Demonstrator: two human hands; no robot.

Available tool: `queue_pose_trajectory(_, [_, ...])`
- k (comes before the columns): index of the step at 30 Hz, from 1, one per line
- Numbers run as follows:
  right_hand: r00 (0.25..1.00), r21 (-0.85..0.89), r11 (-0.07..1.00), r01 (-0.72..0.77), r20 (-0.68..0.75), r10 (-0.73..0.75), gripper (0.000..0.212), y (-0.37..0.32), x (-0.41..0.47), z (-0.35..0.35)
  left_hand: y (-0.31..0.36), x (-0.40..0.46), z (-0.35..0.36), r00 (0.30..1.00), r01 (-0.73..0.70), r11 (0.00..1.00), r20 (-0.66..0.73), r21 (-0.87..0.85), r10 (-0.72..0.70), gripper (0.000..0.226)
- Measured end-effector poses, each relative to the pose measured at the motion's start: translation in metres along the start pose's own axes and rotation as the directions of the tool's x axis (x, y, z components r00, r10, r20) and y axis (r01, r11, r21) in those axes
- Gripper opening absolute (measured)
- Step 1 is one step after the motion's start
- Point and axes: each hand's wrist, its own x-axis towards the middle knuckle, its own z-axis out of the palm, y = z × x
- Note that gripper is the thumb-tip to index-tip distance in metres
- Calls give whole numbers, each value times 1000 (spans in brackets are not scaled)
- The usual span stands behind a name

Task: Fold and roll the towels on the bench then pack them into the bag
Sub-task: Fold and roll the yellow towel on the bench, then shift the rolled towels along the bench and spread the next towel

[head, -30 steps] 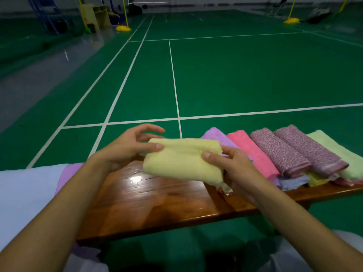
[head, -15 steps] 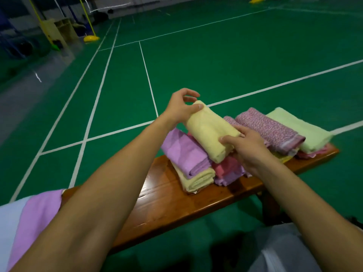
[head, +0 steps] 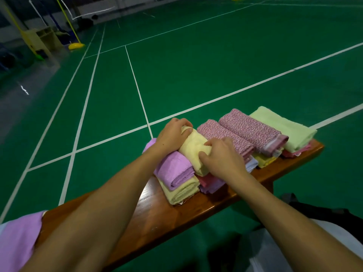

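A rolled pale yellow towel [head: 193,149] lies on top of the pile of rolled towels on the wooden bench [head: 163,211]. My left hand [head: 172,134] grips its far end, fingers curled over it. My right hand [head: 222,156] grips its near end. Beside it on the left sits a rolled purple towel [head: 175,169] on another yellow roll [head: 181,190]. Pink and lilac rolls [head: 210,183] lie under the held towel. To the right are two speckled maroon rolls [head: 251,130] and a light green roll [head: 282,128].
An unfolded purple towel [head: 17,240] lies at the bench's left end over white cloth. A dark bag [head: 318,211] shows at the lower right beside white fabric. Green court floor with white lines surrounds the bench; yellow posts stand far left.
The yellow towel went from being held in the air over the bench's bare part to lying on the pile of rolls at the right. Both hands moved with it and lowered.
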Motion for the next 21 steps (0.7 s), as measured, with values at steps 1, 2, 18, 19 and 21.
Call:
queue_pose_trajectory(1, [1000,-42,999,1,-15,-2,48,-1,-2,-1,2,-3,-1,1000,0,1000,-4,14,0,25])
queue_pose_trajectory(2, [1000,-75,997,4,-30,-6,49,-2,-3,-3,4,-5,-2,1000,-1,1000,-8,17,2,27])
queue_pose_trajectory(18, [726,-196,795,574,-327,-605,27,-46,-42,16,8,-145,-109,964,-217,976,-157,-3,214,15])
queue_pose_trajectory(19, [685,-204,750,629,-309,-659,25,-58,-51,25,1,-169,-124,964,-206,978,-167,27,208,13])
queue_pose_trajectory(21, [628,-202,674,710,-253,-736,21,-76,-69,45,-17,-213,-148,970,-162,983,-170,84,175,15])
